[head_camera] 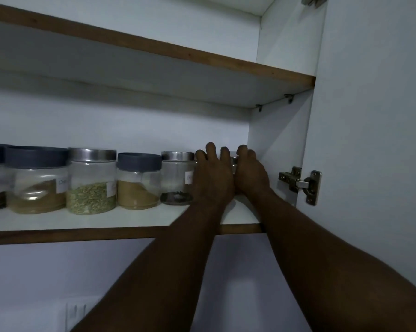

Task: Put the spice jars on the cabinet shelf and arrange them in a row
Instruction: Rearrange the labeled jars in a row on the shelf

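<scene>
Both hands are up on the shelf (130, 219): left hand (214, 174) and right hand (251, 174) cup the last jar (234, 161), fingers curled over it, only a sliver of lid showing. It sits at the 3 o'clock end of the row of jars (90, 183). Best play: slide it gently toward 9 o'clock, beside the steel-lidded jar (177, 178), fronts level, no knock.
</scene>
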Demonstrator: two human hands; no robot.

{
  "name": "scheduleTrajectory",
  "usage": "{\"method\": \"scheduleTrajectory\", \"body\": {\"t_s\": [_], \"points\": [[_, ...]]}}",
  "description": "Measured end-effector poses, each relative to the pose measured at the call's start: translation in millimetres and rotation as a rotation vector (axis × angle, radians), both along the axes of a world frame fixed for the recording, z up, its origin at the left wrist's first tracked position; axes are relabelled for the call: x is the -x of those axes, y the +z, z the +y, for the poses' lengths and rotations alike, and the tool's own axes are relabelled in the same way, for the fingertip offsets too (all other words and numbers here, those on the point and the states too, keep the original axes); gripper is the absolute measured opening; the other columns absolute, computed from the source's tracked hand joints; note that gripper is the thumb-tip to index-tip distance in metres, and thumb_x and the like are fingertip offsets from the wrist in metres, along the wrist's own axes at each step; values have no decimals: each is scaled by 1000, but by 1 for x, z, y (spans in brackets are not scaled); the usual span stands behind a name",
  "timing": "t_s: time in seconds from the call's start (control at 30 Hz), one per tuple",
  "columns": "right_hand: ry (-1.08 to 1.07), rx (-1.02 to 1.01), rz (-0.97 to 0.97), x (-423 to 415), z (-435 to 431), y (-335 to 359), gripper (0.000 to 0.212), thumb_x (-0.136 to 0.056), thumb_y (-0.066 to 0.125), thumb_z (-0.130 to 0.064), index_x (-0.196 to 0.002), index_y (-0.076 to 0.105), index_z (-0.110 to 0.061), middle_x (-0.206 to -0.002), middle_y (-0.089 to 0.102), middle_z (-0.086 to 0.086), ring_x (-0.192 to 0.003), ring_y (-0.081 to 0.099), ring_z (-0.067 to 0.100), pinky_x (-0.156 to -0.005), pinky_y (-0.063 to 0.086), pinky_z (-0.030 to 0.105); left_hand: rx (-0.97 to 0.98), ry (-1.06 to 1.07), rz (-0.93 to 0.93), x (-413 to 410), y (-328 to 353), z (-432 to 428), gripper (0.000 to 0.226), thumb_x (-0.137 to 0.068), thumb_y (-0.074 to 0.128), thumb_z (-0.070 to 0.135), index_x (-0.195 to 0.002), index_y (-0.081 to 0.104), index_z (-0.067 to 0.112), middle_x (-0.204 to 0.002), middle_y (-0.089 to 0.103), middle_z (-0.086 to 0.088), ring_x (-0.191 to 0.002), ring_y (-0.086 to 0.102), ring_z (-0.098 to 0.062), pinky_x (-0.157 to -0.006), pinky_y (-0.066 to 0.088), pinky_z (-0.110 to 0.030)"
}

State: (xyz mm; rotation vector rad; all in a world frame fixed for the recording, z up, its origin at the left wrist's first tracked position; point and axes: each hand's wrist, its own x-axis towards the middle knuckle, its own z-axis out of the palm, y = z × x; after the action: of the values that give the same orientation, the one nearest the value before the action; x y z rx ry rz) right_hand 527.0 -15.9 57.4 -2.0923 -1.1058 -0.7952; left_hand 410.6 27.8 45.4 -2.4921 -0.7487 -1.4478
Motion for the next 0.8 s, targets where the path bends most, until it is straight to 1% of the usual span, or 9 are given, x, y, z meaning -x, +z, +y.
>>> {"method": "scheduleTrajectory", "body": {"t_s": [0.07, 0.13, 0.2, 0.3, 0.37, 0.4, 0.5, 0.63, 0.8], "points": [[28, -5, 35, 0, 0, -1, 76, -81, 82, -38, -141, 38, -25, -139, 43, 12, -106, 63, 35, -78, 54, 38, 67, 32, -9, 0, 4, 5, 102, -75, 82, 41, -155, 24, 15, -157, 21, -19, -137, 30, -40, -104, 45, -42], [45, -27, 50, 1, -2, -2, 71, -81, 82, -41, -138, 44, -27, -137, 40, 11, -103, 64, 34, -79, 55, 36, 154, 34, 15, 0, 7, 12, 113, -76, 83, 37, -160, 11, 18, -163, 7, -21, -146, 18, -43, -111, 41, -46], [45, -67, 48, 5, -6, -4, 64, -79, 81, -41, -132, 47, -27, -132, 40, 10, -98, 64, 34, -76, 55, 34, 260, 21, 23, -1, 9, 20, 112, -80, 81, 31, -161, 5, 22, -164, -2, -22, -148, 13, -45, -113, 40, -48], [18, -89, 3, 13, -16, -8, 61, -76, 76, -46, -127, 47, -30, -128, 41, 7, -91, 63, 32, -70, 55, 34, 440, 12, 24, -3, 8, 29, 98, -87, 72, 24, -161, 7, 31, -164, -9, -23, -146, 16, -50, -111, 41, -50], [1, -98, -30, 18, -24, -11, 62, -75, 72, -51, -127, 45, -31, -128, 41, 7, -91, 61, 31, -67, 54, 34, 550, -2, 28, -5, 6, 31, 91, -89, 71, 27, -158, 13, 35, -162, -4, -27, -141, 26, -52, -107, 42, -50], [0, -108, -41, 20, -28, -13, 63, -74, 70, -53, -128, 45, -31, -129, 41, 7, -92, 60, 30, -67, 54, 34, 569, -8, 26, -5, 6, 32, 89, -88, 73, 29, -156, 16, 35, -159, 4, -28, -136, 34, -51, -104, 45, -50], [1, -123, -48, 24, -38, -17, 66, -75, 67, -54, -132, 43, -32, -134, 41, 7, -99, 59, 30, -70, 55, 35, 503, -10, -42, -5, 5, 31, 82, -84, 78, 31, -145, 22, 30, -143, 28, -24, -121, 47, -45, -93, 50, -49], [14, -150, -21, 29, -46, -19, 66, -76, 66, -52, -134, 44, -30, -138, 40, 7, -105, 57, 33, -76, 56, 39, 525, -43, -79, -4, 6, 33, 83, -80, 82, 33, -140, 24, 26, -138, 32, -23, -116, 50, -45, -91, 53, -52], [25, -163, 8, 31, -48, -19, 66, -77, 67, -49, -136, 44, -30, -139, 39, 7, -107, 55, 33, -79, 56, 40, 523, -45, -49, 2, 7, 32, 78, -84, 75, 21, -141, 21, 25, -133, 35, -22, -110, 55, -44, -93, 51, -53]]}}
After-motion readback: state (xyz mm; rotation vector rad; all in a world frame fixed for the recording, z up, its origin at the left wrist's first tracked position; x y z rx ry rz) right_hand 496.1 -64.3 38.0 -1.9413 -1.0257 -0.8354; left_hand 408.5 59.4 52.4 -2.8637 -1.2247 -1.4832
